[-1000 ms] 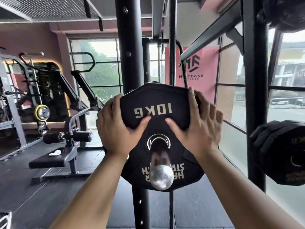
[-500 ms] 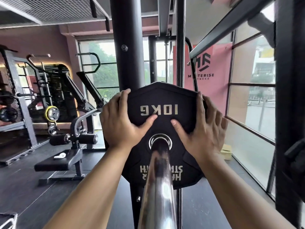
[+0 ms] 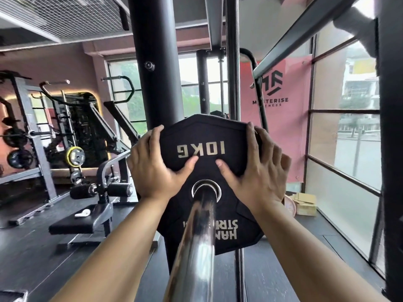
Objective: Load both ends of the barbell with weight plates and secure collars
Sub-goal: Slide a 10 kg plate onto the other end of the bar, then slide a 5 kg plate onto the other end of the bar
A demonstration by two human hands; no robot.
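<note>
Black 10KG weight plate (image 3: 202,131) is gripped by the left hand (image 3: 152,168) and right hand (image 3: 257,168), fingers curled over its rim, thumbs on its face; below the thumbs it sits on the chrome barbell sleeve (image 3: 196,236), a rack upright (image 3: 157,62) just beyond

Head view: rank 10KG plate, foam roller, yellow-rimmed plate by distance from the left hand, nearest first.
1. 10KG plate: gripped at its left edge by the left hand.
2. Foam roller: lower left, beyond the hand.
3. Yellow-rimmed plate: far back left.
</note>
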